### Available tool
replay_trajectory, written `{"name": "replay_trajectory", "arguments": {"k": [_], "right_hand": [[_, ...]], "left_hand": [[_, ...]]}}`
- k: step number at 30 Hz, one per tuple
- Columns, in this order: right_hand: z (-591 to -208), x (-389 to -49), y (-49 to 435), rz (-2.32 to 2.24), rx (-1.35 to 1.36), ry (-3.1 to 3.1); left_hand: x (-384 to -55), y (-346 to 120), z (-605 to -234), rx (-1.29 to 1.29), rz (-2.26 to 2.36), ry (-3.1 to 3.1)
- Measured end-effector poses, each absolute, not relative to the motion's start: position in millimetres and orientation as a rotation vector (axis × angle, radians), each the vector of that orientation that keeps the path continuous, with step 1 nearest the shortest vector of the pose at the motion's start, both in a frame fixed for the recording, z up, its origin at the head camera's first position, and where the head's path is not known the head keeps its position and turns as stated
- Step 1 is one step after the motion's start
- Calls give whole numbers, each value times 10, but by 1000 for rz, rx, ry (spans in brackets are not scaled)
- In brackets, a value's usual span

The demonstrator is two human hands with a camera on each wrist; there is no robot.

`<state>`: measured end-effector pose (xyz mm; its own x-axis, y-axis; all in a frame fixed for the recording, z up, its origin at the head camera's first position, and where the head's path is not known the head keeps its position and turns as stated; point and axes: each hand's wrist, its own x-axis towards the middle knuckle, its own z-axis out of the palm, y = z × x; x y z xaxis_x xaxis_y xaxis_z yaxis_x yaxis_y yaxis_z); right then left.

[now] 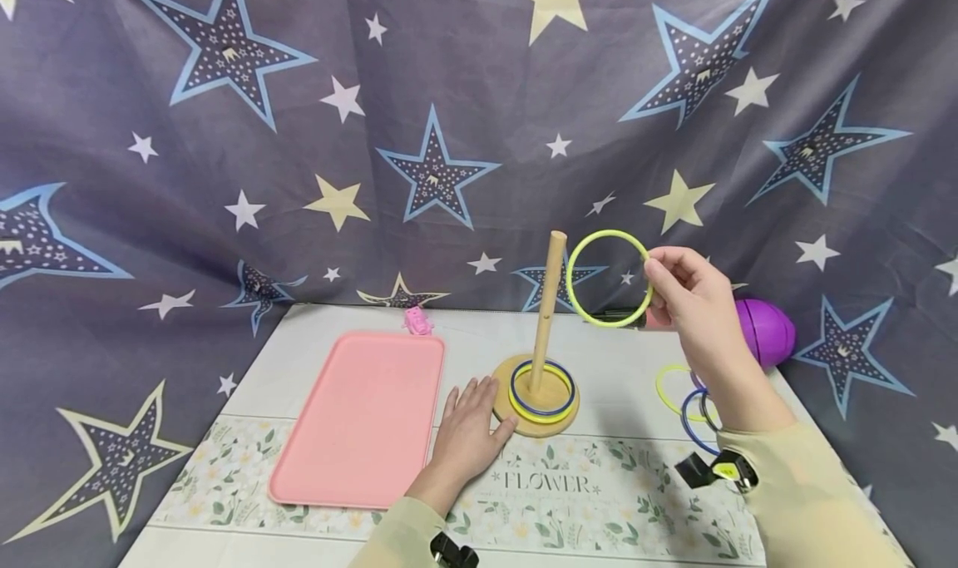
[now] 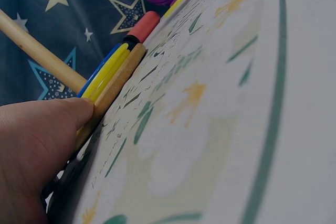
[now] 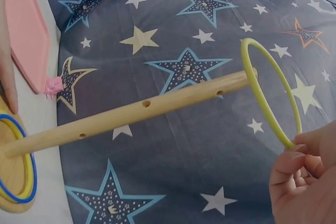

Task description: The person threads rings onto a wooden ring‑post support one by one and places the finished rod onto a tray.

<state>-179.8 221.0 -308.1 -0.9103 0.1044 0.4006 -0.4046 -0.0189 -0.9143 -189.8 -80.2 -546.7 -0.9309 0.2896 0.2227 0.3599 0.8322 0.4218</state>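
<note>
My right hand pinches a yellow-green ring by its edge, held up beside the top of a wooden peg. In the right wrist view the ring appears close to the peg's tip, and thumb and fingers grip its lower end. The peg stands on a round wooden base, where a blue ring lies on top of yellow rings around it. My left hand lies with fingers extended at the base's left edge; its thumb touches the base in the left wrist view.
A pink tray lies left, with a small pink figure behind it. At the right are loose rings, partly hidden by my right arm, and a purple ball. A red-and-black handled object lies behind the raised ring.
</note>
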Motion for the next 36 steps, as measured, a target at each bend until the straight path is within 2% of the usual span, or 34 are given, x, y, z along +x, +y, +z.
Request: {"name": "replay_trajectory", "arguments": {"k": [16,36], "right_hand": [[-2936,-1962,1899,2027,316,-1832],[-3101,-2157,1766,2021,212,-1881]], "left_hand": [[-1907,-811,-5477,-514,-712,-2856],[-1906,-810,-5497,-523,-707,-2845]]}}
